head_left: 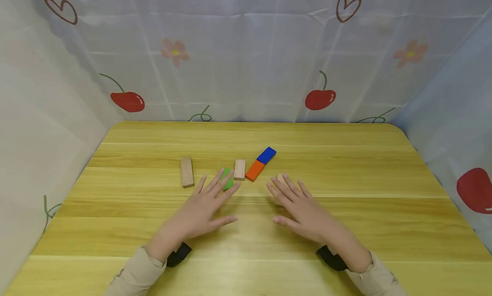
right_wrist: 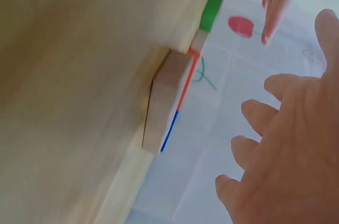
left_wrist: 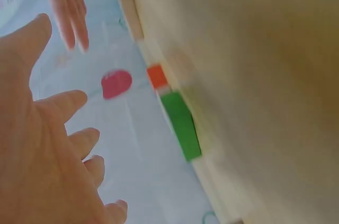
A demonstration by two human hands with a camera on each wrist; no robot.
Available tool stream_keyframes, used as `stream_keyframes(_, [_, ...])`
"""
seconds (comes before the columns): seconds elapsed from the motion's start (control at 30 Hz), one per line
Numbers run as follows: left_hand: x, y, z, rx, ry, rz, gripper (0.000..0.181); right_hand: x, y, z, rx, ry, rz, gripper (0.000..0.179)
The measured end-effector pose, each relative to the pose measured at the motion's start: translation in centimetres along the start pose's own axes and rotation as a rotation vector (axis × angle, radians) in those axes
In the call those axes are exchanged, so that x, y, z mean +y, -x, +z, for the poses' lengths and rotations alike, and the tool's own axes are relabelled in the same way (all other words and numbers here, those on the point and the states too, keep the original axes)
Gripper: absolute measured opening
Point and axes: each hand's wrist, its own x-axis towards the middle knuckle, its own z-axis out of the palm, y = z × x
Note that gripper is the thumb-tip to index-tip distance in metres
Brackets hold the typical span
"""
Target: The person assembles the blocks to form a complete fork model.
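My left hand [head_left: 200, 210] hovers over the table with its fingers straight and spread, holding nothing. Its fingertips partly cover a green block [head_left: 229, 184] in the head view. Beyond that hand lies a plain wooden block [head_left: 187, 172], and a shorter-looking plain block [head_left: 240, 170] sits right of the green one. An orange block [head_left: 255, 171] and a blue block [head_left: 266, 155] lie end to end on a slant. My right hand [head_left: 303, 212], also spread and holding nothing, hides most of another plain wooden block [head_left: 280, 176]. In the right wrist view, that wooden block [right_wrist: 165, 102] appears close up.
The blocks rest on a light wood-grain table [head_left: 246, 270]. A pale curtain [head_left: 238, 65] printed with cherries, flowers and hearts stands along the back edge, with more fabric at both sides. Dark straps [head_left: 178, 254] are worn at the wrists.
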Motion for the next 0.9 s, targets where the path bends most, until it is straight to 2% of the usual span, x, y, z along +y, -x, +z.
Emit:
stream_keyframes(0.23, [-2.8, 0.5, -1.5, 0.046, 0.079, -0.071, 0.074, 1.5, 0.2, -1.1, 0.001, -0.133, 0.09, 0.074])
stream_keyframes(0.33, [-4.4, 0.8, -1.9, 0.062, 0.175, -0.118, 0.071, 2.3, 0.2, -1.4, 0.012, -0.224, 0.107, 0.075])
stream_keyframes(0.43, [-6.0, 1.2, -2.2, 0.07, 0.328, -0.182, 0.069, 2.9, 0.2, -1.6, 0.026, -0.313, 0.119, 0.075])
stream_keyframes(0.5, [-7.2, 1.5, -2.1, 0.074, 0.421, -0.225, 0.068, 3.3, 0.2, -1.7, 0.033, -0.362, 0.129, 0.075])
stream_keyframes(0.67, [-9.7, 2.1, -1.3, 0.098, 0.586, -0.256, 0.065, 4.3, 0.0, -1.3, 0.04, -0.47, 0.161, 0.07])
stream_keyframes(0.9, [-12.3, 3.0, -0.3, 0.115, 0.708, -0.307, 0.064, 6.0, -0.4, -0.1, 0.069, -0.619, 0.215, 0.067])
